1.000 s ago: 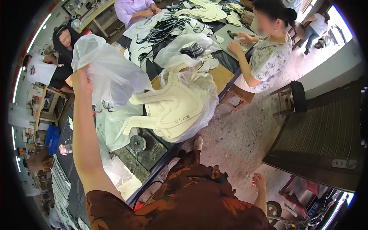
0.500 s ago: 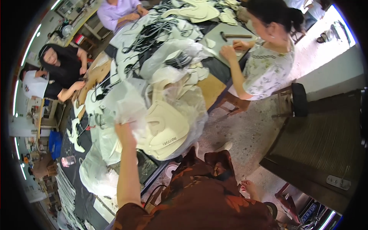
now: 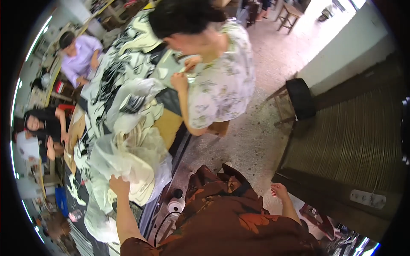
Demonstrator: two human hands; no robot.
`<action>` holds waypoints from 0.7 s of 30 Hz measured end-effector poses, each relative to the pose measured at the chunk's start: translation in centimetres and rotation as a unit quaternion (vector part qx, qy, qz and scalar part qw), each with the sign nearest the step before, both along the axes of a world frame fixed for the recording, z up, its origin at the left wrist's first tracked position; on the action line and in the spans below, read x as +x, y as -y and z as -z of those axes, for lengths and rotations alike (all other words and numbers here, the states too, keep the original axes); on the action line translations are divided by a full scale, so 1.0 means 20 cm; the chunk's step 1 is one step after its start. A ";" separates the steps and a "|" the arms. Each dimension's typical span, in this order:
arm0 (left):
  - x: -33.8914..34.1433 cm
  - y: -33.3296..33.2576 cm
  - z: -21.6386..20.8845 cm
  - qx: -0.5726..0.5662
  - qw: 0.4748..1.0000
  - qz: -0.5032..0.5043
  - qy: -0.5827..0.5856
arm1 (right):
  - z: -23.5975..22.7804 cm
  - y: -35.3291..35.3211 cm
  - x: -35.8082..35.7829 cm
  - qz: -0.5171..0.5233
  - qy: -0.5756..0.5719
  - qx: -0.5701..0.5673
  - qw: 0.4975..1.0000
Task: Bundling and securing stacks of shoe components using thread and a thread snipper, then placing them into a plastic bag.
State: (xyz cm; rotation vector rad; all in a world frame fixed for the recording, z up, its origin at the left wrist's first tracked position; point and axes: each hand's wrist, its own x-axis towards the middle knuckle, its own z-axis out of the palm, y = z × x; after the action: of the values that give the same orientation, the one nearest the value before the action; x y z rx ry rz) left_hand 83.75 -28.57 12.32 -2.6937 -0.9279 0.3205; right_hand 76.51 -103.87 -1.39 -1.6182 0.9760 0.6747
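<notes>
My left hand (image 3: 119, 186) is closed on the near edge of a clear plastic bag (image 3: 112, 153) at the table's right side. Large cream, flat cut pieces (image 3: 143, 177) lie under and inside the thin plastic, partly veiled by it. Another bunched sheet of white plastic (image 3: 100, 224) lies just below that hand. My right hand (image 3: 279, 191) hangs away from the table, beside my brown patterned clothing, its fingers loosely bent and apart. Nothing shows in it.
A co-worker in a floral top (image 3: 222, 77) sits at the table's right side. Black strips (image 3: 113, 77) and more cream pieces cover the table. A white round container (image 3: 176, 205) stands below its edge. To the right are a stool with black cloth (image 3: 300, 99) and a dark ribbed panel (image 3: 341, 145).
The view has shifted, with the table now further left and the seated co-worker nearer. My left hand stays on the plastic, which is now drawn lower over the cream pieces. My right hand has come up.
</notes>
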 end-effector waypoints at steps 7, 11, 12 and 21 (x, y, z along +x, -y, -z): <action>0.13 -0.17 0.24 -0.285 0.935 -0.146 0.151 | 0.12 0.27 0.16 -0.003 -0.018 -0.050 0.999; 0.30 0.05 0.26 -0.203 0.956 -0.116 -0.176 | 0.21 0.28 0.29 -0.045 -0.029 -0.017 0.998; 0.33 0.12 0.27 -0.134 0.978 -0.136 -0.091 | 0.22 0.27 0.34 -0.094 -0.019 -0.026 0.995; 0.38 0.33 0.22 -0.004 0.950 -0.308 0.041 | 0.14 0.38 0.87 -0.125 0.015 0.061 0.990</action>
State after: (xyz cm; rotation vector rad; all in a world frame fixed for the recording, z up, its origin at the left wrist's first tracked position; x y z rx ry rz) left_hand 91.44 -35.16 7.95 -2.3662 -1.7853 0.3304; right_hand 93.98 -111.43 -4.10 -1.6507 0.7015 0.8611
